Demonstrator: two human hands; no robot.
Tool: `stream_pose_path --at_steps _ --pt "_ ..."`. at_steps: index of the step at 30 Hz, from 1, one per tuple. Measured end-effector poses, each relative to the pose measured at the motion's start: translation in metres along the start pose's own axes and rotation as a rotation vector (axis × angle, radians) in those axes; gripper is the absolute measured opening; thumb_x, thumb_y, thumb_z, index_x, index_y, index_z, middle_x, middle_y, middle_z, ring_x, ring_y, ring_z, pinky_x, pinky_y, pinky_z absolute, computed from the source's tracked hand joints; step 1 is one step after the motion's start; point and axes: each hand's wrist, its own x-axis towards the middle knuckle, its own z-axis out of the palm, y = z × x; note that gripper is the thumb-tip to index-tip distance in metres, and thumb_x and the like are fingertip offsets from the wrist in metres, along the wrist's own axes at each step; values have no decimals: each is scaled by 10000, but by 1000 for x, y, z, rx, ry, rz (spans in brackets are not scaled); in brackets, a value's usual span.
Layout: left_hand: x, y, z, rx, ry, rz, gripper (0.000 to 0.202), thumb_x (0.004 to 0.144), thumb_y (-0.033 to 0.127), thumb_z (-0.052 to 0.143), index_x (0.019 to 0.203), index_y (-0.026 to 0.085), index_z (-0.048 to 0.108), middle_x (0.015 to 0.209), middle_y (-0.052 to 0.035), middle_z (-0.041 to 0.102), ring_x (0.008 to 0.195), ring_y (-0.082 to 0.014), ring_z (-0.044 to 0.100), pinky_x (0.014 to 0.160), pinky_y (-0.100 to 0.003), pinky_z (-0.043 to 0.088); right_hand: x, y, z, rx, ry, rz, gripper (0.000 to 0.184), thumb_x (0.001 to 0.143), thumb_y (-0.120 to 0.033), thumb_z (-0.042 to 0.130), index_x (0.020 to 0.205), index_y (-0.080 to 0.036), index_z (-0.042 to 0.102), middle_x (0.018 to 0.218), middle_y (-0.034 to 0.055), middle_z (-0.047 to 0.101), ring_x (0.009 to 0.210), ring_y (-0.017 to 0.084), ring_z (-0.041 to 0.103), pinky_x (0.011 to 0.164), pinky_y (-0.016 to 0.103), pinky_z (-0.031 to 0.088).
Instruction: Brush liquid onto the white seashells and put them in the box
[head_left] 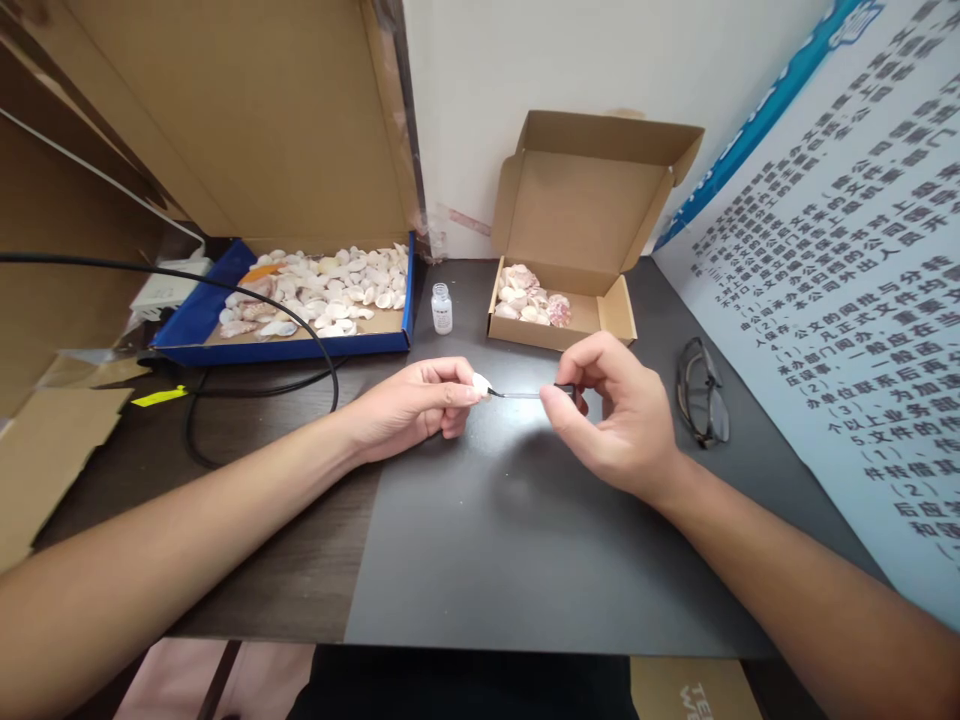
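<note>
One thin brush (523, 396) lies almost level across the view above the grey mat (465, 580), its long axis running from left to right between the hands; its dark tip points left, toward the single white shell (481, 382), and its black cap end sits at the right. The right hand (611, 410) holds that cap end in a narrow pinch between thumb and fingers. The left hand (424, 402) grips the shell by its edge between thumb and forefinger, the other fingers curled beneath. The brush tip meets the shell's right edge in this view, though I cannot tell whether they touch. Behind the hands stands one small clear bottle (442, 312), upright and open at the neck. Two open boxes hold more shells: a blue-sided box (300, 350) at the left, with far too many to count, and a small cardboard box (525, 333) at the right, whose overlapping pile also defies an exact count. One pair of glasses (702, 398) rests beyond the right hand, and one yellow tag (160, 396) lies near a black cable (172, 272) on the left.
</note>
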Motion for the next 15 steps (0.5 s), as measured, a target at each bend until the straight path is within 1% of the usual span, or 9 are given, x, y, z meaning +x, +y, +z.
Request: stream_pose_path --at_steps 2,6,11,15 --pt "0 0 0 7 -3 -4 181 744 222 790 725 146 628 561 41 490 519 -52 437 507 -178 383 1 -1 -1 -23 -25 1 194 804 -195 637 780 -215 445 636 -44 477 501 74 429 478 240 368" --pt "0 0 -1 21 -34 -27 160 771 234 771 748 146 639 562 40 481 522 -53 424 506 -173 387 4 0 -1 41 18 43 162 829 -227 627 810 -214 466 635 -41 477 533 87 458 502 242 384" --pt "0 -1 -2 34 -50 -25 142 793 248 754 790 141 659 566 40 473 527 -52 415 509 -170 395 6 5 0 -20 -62 111 179 813 -206 629 783 -207 453 600 -56 441 500 73 390 486 238 348" --pt "1 -1 -3 35 -60 -33 133 800 235 742 799 138 651 576 39 478 532 -52 418 509 -167 396 6 5 -1 66 -18 82 150 843 -232 613 821 -205 467 632 -51 443 530 75 412 499 229 359"
